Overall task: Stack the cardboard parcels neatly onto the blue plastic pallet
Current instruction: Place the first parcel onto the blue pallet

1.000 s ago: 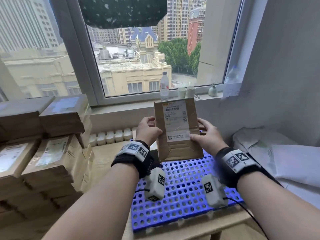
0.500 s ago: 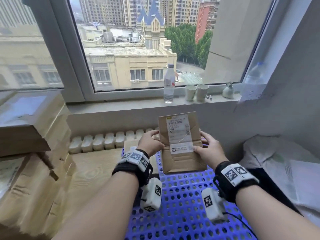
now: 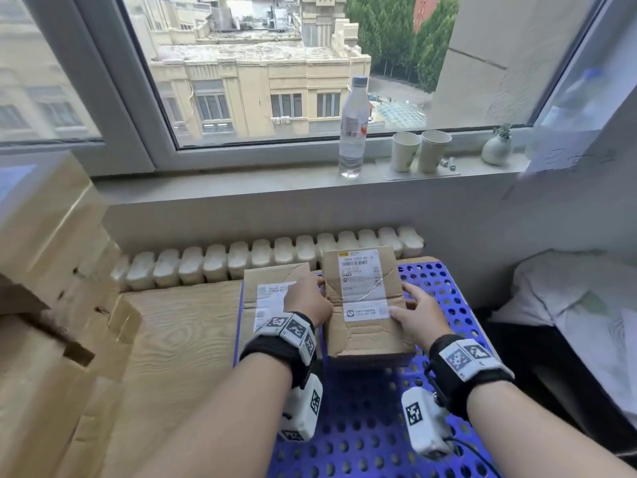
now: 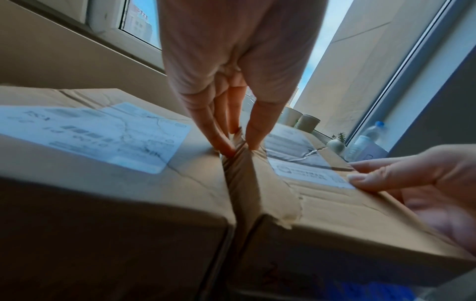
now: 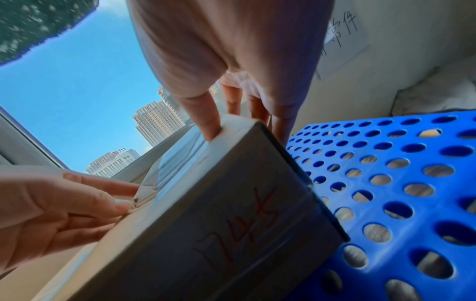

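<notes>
- The blue plastic pallet (image 3: 372, 419) is lying nearest, on the wooden surface (image 3: 179, 339), its perforated deck showing between the forearms.
- The right hand (image 3: 415, 317) is gripping the right side of the held parcel (image 3: 365, 305), thumb lying on top by the label and fingers reaching down the right face, as the right wrist view shows.
- The left hand (image 3: 308, 300) is holding the parcel's left edge; in the left wrist view its fingers (image 4: 221, 130) are sitting in the narrow gap between the two boxes, pinching that edge.
- The held parcel is sitting over the pallet's far part, label up; whether its base is touching the deck cannot be told.
- A second parcel (image 3: 272, 291) is lying just beside it on the left, at the pallet's far left corner, their sides almost touching.
- More cardboard boxes (image 3: 51, 270) are standing stacked at the left.
- Beyond, a white radiator (image 3: 241, 260) is running along the wall.
- On the windowsill (image 3: 241, 184), a water bottle (image 3: 353, 127), two paper cups (image 3: 418, 151) and a small vase (image 3: 496, 148) are standing.
</notes>
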Motion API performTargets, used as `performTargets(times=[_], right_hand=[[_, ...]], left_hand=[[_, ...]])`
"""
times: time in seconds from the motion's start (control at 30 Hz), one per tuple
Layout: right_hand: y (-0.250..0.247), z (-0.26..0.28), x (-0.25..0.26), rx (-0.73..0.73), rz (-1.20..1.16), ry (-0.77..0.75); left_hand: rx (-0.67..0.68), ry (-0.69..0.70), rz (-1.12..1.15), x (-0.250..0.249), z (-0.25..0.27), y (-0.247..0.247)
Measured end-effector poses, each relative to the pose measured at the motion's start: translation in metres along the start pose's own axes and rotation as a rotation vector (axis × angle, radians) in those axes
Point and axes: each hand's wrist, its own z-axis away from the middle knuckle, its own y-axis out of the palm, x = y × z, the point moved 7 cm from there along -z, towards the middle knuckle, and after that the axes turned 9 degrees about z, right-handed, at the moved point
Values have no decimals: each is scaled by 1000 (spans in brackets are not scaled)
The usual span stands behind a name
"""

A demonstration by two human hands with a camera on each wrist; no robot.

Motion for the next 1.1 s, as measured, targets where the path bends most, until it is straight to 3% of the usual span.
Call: performTargets(times=[0.27,0.47,0.6,0.77,0.97,1.1], right_hand=[[14,-17,-7,78,62,20],[15,-14,4,89,186,-5],[17,-8,20,101,327,-51],[32,-6,29,135,553,-135],[34,-9,31,147,639,-126],[36,-10,35,146,695,-131]], left_hand=[[-58,-4,-113,0,-7,4],[-74,-50,11,7,-12,-4],[-177,-44,77,17,-14,-21],[-357,-116,-86,38,-8,-58],[-112,-222,-92,71,-6,-48],[-81,-213,-69,71,-4,-40]])
